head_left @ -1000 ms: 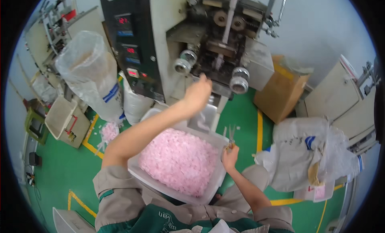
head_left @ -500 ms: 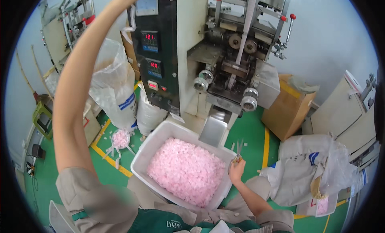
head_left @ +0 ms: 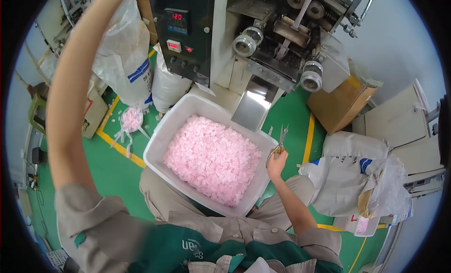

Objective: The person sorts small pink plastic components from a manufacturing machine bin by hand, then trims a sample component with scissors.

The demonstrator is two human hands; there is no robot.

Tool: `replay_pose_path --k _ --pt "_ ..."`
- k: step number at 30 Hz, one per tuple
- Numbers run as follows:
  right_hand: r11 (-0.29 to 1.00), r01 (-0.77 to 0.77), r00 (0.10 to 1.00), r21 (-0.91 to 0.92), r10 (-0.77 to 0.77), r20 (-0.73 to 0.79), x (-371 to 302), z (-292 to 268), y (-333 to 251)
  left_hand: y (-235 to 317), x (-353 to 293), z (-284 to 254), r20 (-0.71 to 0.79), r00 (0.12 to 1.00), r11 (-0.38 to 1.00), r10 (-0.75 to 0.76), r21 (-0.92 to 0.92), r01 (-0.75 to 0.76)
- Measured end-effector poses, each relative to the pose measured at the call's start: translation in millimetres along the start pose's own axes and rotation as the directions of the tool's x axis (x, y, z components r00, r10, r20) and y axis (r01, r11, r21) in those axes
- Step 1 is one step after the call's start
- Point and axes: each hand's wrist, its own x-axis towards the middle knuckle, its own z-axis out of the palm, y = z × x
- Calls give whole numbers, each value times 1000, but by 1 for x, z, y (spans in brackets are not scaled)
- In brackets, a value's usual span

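My right hand is closed around the handles of a pair of scissors, whose slim metal blades point up and away. It is just beside the right rim of a white plastic tub. Small pink-and-white packets fill much of that tub, which stands between my knees. My left forearm reaches up along the left side, and its hand is beyond the upper edge. A packaging machine stands ahead, with its metal chute sloping down to the tub's far rim.
A control panel with red displays is left of the rollers. Big white sacks stand further left, near a small round container of packets. On the right are a cardboard box and a slumped sack.
My view has tilted downward, so the machine and tub sit higher in it. My left hand has passed out of the top edge. My right hand still holds the scissors by the tub.
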Motion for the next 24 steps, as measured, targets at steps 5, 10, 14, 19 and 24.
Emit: replay_pose_path --k 5,10,14,19,24 --pt "999 -26 999 -28 27 24 -5 2 -11 -19 -190 15 411 863 718 -294 -501 483" --pt "995 -49 999 -85 50 12 2 -3 2 13 -391 18 948 53 -410 -314 -186 893" --pt "994 -24 1000 -102 25 12 2 2 -4 43 -555 45 953 -302 -940 10 112 323" --pt "992 -12 999 -125 17 34 0 0 -6 104 -589 73 918 -385 -954 96 195 227" --pt "999 -18 999 -42 19 26 -1 1 -7 132 -572 103 930 -344 -977 128 177 117"
